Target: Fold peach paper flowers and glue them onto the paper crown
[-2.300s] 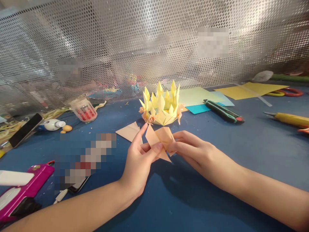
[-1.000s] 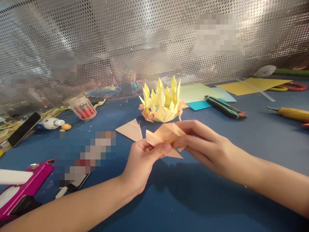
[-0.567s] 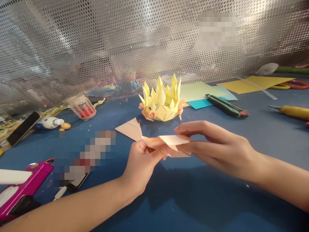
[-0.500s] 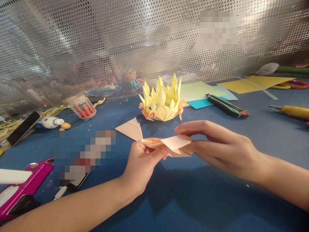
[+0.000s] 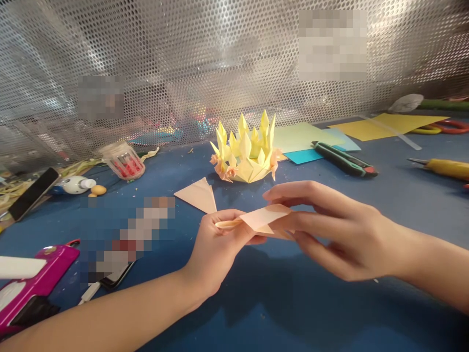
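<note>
Above the table, a small piece of folded peach paper [image 5: 264, 218] lies between my two hands. My left hand [image 5: 222, 249] pinches its left part, with the thumb on the near side and the fingers mostly hidden behind. At the paper's right end, my right hand [image 5: 340, 230] holds the edge between thumb and fingers, its index finger arched above. A flat triangle of peach paper [image 5: 200, 194] rests on the table just beyond my left hand. Farther back stands a yellow folded-paper crown [image 5: 249, 151] with peach paper roses at its sides.
A green utility knife [image 5: 344, 160] lies by coloured paper sheets [image 5: 384, 126] at the back right, near a yellow-handled tool [image 5: 445, 168]. To the left are a plastic jar [image 5: 124, 161], a small bottle [image 5: 75, 185] and a magenta glue gun [image 5: 47, 274]. Perforated metal [image 5: 183, 58] closes the back.
The folded paper has tilted slightly between my hands. My right thumb has come into sight below the paper's right end, and the right hand has turned a little.
</note>
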The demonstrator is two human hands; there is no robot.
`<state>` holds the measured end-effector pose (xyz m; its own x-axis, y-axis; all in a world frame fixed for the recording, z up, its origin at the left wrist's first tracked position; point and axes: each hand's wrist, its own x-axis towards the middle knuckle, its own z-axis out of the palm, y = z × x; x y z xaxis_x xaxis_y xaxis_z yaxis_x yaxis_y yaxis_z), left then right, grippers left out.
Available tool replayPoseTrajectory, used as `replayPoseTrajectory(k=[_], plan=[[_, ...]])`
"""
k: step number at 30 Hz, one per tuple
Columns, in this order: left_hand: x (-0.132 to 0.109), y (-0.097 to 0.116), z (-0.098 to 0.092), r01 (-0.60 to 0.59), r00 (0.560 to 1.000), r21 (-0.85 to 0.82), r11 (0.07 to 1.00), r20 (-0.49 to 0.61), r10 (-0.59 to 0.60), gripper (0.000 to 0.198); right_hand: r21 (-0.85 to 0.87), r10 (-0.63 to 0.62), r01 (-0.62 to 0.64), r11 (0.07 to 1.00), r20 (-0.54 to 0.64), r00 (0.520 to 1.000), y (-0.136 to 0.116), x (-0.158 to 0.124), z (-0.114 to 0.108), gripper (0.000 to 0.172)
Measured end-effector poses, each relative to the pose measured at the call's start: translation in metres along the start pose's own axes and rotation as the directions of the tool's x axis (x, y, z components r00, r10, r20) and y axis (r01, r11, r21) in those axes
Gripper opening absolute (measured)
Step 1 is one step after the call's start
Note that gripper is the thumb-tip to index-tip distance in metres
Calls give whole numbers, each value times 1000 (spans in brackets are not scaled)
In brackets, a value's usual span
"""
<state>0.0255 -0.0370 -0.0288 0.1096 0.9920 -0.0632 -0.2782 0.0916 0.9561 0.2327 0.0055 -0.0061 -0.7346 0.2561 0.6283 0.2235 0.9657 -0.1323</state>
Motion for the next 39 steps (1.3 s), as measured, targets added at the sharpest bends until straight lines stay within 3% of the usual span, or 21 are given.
replayPoseTrajectory(k=[2,4,5,8,10,13,16,20,25,27,34,36,39], plan=[[-3,1,2,-7,1000,11,1000,-12,7,13,54,-7,10,998,-49,999,-2,1,2,28],[-6,1,3,-17,1000,26,1000,-21,18,14,163,112,-91,983,-125,986,-5,1,7,16],[-7,0,3,-25,999,37,999,-25,26,14,232,205,-165,959,-163,965,-8,2,11,19],[-10,-2,4,-70,997,68,995,-27,72,11,401,489,-380,834,-215,845,-16,4,21,25],[-11,-1,5,-107,994,84,991,-13,108,9,427,603,-486,762,-198,773,-21,7,26,20],[-11,0,5,-172,985,191,966,14,173,12,497,704,-570,655,-125,699,-29,12,28,6],[-10,3,6,-230,971,354,907,14,241,11,566,754,-593,573,-79,653,-35,16,29,6],[-10,5,8,-166,985,382,909,10,175,15,536,766,-609,585,-118,633,-36,16,29,5],[-13,5,6,-83,992,309,947,115,49,26,486,799,-673,558,-97,593,-31,13,29,8],[-12,3,5,-57,994,314,948,103,25,29,481,796,-669,567,-110,595,-30,14,29,9],[-10,0,7,-56,997,399,915,-35,76,28,493,724,-585,644,-145,674,-36,17,32,22],[-10,1,7,-76,995,387,919,-33,96,27,513,721,-564,646,-169,672,-38,17,33,23],[-12,3,7,-107,990,374,921,-41,131,26,572,750,-547,611,-197,631,-39,17,36,18]])
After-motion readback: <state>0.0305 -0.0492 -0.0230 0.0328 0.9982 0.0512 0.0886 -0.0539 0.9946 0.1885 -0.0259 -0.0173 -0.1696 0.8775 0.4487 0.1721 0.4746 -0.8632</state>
